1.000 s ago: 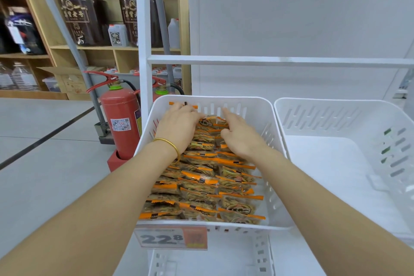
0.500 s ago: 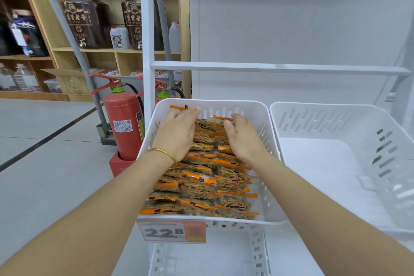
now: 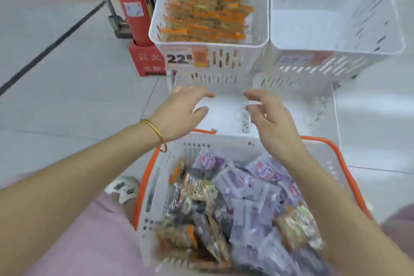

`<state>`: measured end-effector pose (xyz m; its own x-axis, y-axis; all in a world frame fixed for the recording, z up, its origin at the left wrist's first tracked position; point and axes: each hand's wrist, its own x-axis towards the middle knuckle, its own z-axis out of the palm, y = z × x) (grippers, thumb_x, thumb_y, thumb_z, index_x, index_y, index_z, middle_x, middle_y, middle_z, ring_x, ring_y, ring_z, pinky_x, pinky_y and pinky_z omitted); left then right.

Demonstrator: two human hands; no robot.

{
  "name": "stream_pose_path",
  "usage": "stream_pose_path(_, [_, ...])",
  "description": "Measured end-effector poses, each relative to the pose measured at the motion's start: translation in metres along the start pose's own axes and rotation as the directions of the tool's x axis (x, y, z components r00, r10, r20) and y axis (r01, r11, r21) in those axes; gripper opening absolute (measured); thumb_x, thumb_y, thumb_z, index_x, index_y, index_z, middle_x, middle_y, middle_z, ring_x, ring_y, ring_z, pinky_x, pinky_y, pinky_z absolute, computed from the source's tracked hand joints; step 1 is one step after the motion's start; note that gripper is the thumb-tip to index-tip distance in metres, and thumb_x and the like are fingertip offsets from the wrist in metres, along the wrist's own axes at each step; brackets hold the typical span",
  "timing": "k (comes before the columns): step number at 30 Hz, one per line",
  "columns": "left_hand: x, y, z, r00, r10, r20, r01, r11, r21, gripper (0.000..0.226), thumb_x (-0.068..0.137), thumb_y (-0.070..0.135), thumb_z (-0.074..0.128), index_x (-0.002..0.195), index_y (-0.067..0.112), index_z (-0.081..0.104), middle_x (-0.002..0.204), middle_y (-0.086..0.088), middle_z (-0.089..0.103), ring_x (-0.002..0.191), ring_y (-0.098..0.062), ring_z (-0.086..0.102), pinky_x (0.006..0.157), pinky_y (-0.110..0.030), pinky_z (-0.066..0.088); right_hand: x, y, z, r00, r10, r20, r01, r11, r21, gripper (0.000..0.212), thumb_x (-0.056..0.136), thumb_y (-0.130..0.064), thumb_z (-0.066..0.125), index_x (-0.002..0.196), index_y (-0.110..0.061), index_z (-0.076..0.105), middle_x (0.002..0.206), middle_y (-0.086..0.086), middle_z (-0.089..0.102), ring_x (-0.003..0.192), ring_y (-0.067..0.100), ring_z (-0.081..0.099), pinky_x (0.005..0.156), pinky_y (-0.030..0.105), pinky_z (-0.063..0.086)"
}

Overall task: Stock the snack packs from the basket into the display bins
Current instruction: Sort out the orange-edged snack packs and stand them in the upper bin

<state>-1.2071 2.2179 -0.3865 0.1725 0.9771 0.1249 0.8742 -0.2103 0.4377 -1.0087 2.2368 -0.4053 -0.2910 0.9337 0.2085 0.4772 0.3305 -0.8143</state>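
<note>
Gripping nothing with left hand (image 3: pixel 182 114) or right hand (image 3: pixel 272 121): fingers loosely spread, tips turned toward each other with a gap between. Hovering over a low bin (image 3: pixel 224 114), just past the far rim of the basket (image 3: pixel 215 144). Behind the wrists, nearer the body, purple and brown snack packs (image 3: pixel 246 197) heaped in that basket. Beyond the fingertips and higher, orange packs (image 3: pixel 206 13) stacked in an upper bin (image 3: pixel 208 46) bearing a price tag (image 3: pixel 179 58); left of that, an extinguisher (image 3: pixel 132 6).
</note>
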Motion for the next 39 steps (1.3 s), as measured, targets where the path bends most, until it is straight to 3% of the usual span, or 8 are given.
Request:
stream_pose_path(3, [-0.055,0.012,0.036,0.979,-0.041,0.201,0.035,0.999,0.031,0.039,0.095,0.018,0.048,0.133,0.02,0.048,0.139,0.005,0.046,0.13,-0.02,0.032,0.103,-0.023,0.021,-0.07,0.029,0.012,0.983,0.165,0.085,-0.169,0.985,0.046,0.03,0.097,-0.007,0.043,0.123,-0.017,0.056,0.122,-0.005,0.054,0.104,0.014,0.056,0.096,0.036,0.045])
stream_pose_path(8, [-0.094,0.029,0.074,0.952,-0.025,0.305,0.002,0.997,0.078,0.033,0.097,0.018,0.044,0.13,0.018,0.051,0.133,0.002,0.052,0.124,-0.017,0.037,0.098,-0.018,0.017,-0.126,0.058,0.004,0.955,0.28,0.096,-0.279,0.96,-0.029,0.034,0.093,0.001,0.046,0.118,-0.017,0.06,0.114,-0.009,0.057,0.093,0.009,0.054,0.08,0.015,0.042])
stream_pose_path(15, [-0.093,0.045,0.115,0.926,0.022,0.377,-0.046,0.997,0.054,0.032,0.095,0.018,0.045,0.127,0.021,0.053,0.109,0.006,0.052,0.117,-0.021,0.041,0.106,-0.029,0.025,-0.154,0.098,-0.038,0.866,0.481,-0.133,-0.496,0.796,-0.348,0.041,0.084,0.006,0.047,0.115,-0.017,0.063,0.119,0.003,0.063,0.106,0.024,0.058,0.083,0.032,0.045])
stream_pose_path(18, [-0.085,0.063,0.133,0.911,0.081,0.404,-0.094,0.995,0.012,0.034,0.096,0.021,0.046,0.129,0.022,0.051,0.125,0.004,0.053,0.121,-0.021,0.038,0.102,-0.027,0.026,-0.173,0.11,-0.051,0.808,0.57,-0.148,-0.572,0.702,-0.424,0.041,0.083,0.004,0.05,0.115,-0.018,0.061,0.117,0.006,0.062,0.104,0.026,0.057,0.075,0.029,0.041])
stream_pose_path(23, [-0.078,0.091,0.169,0.864,0.167,0.475,-0.181,0.983,-0.016,0.04,0.095,0.03,0.05,0.134,0.022,0.046,0.137,0.003,0.047,0.128,-0.02,0.032,0.105,-0.03,0.025,-0.195,0.122,-0.066,0.792,0.609,-0.032,-0.537,0.672,-0.509,0.048,0.086,-0.012,0.061,0.132,-0.016,0.048,0.132,0.008,0.053,0.119,0.025,0.05,0.09,0.034,0.043])
stream_pose_path(29, [-0.075,0.123,0.21,0.855,0.144,0.498,-0.203,0.977,0.067,0.053,0.085,0.055,0.055,0.126,0.021,0.049,0.122,0.001,0.054,0.116,-0.022,0.041,0.094,-0.036,0.037,-0.209,0.143,-0.054,0.772,0.623,0.124,-0.451,0.675,-0.584,0.077,0.076,-0.031,0.073,0.141,-0.018,0.034,0.137,0.01,0.047,0.126,0.032,0.041,0.099,0.044,0.041])
stream_pose_path(35, [-0.075,0.138,0.234,0.895,0.101,0.434,-0.189,0.968,0.163,0.07,0.074,0.062,0.061,0.129,0.024,0.04,0.118,0.002,0.057,0.114,-0.023,0.048,0.091,-0.037,0.033,-0.213,0.147,-0.058,0.767,0.639,0.055,-0.564,0.712,-0.419,0.074,0.076,-0.021,0.076,0.139,-0.014,0.038,0.129,0.01,0.051,0.115,0.026,0.05,0.092,0.037,0.045])
stream_pose_path(39, [-0.064,0.139,0.216,0.859,0.01,0.512,0.03,0.997,-0.07,0.075,0.079,0.038,0.071,0.139,0.015,0.032,0.11,-0.003,0.061,0.101,-0.02,0.058,0.085,-0.032,0.043,-0.212,0.147,-0.073,0.754,0.657,-0.003,-0.645,0.739,-0.195,0.05,0.077,-0.01,0.073,0.124,-0.017,0.056,0.102,-0.001,0.056,0.088,0.013,0.054,0.063,0.018,0.043])
